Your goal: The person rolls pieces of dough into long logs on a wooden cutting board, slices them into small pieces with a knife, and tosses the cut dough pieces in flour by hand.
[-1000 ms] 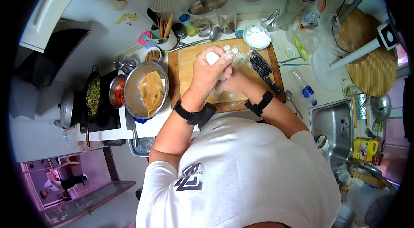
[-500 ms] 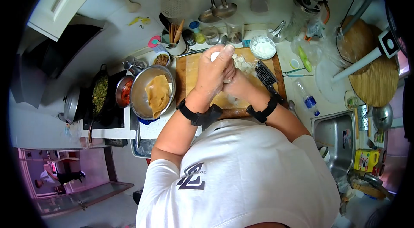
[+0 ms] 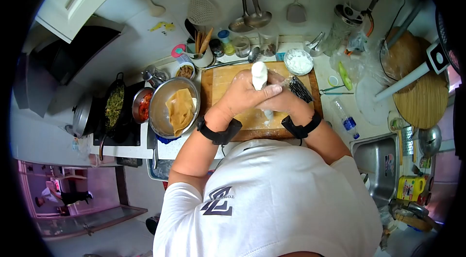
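Both my hands come together over the wooden cutting board (image 3: 228, 121). A white roll of dough (image 3: 259, 73) stands up between them, its lower end showing below the fingers. My left hand (image 3: 241, 93) wraps round it, thumb laid across toward the other hand. My right hand (image 3: 286, 97) closes against the dough from the other side, with its fingers partly hidden. White flour dusts the board. Just beyond my right hand lies a dark striped object (image 3: 302, 90), partly covered by the wrist. A bowl of white flour (image 3: 298, 61) stands at the board's back right corner.
At left are a steel bowl (image 3: 154, 120) holding a folded brown sheet, a small bowl of red food (image 3: 143, 105) and a wok of chopped greens (image 3: 114, 106). At right are a plastic bottle (image 3: 347, 122) and a sink (image 3: 383, 160). Ladles (image 3: 258, 18) hang behind.
My hands have shifted from a clasped, raised grip to a lower one, spread wider round the dough. More of the dough roll now shows above them. The view has tilted slightly.
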Motion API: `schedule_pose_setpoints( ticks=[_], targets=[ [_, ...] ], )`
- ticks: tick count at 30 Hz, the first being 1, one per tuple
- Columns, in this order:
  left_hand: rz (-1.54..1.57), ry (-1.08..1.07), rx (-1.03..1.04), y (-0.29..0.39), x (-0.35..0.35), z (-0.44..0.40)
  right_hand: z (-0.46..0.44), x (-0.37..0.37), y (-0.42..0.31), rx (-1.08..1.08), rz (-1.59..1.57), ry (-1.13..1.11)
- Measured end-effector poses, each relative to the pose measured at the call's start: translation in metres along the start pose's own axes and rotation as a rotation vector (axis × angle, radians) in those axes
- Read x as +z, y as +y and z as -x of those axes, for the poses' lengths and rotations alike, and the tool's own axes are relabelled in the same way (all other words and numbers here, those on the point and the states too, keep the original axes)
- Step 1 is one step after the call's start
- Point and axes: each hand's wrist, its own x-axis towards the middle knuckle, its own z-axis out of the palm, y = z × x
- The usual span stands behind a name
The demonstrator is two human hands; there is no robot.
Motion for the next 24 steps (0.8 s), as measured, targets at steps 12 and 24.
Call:
schedule_pose_setpoints(
  ticks=[12,24],
  targets=[
    [0.760,0.321,-0.004,-0.004,0.003,-0.001,-0.003,0.047,0.024,0.099,-0.124,0.164],
    [0.345,0.079,0.077,-0.044,-0.013,0.012,-0.008,0.010,-0.016,0.099,-0.079,-0.035]
  ],
)
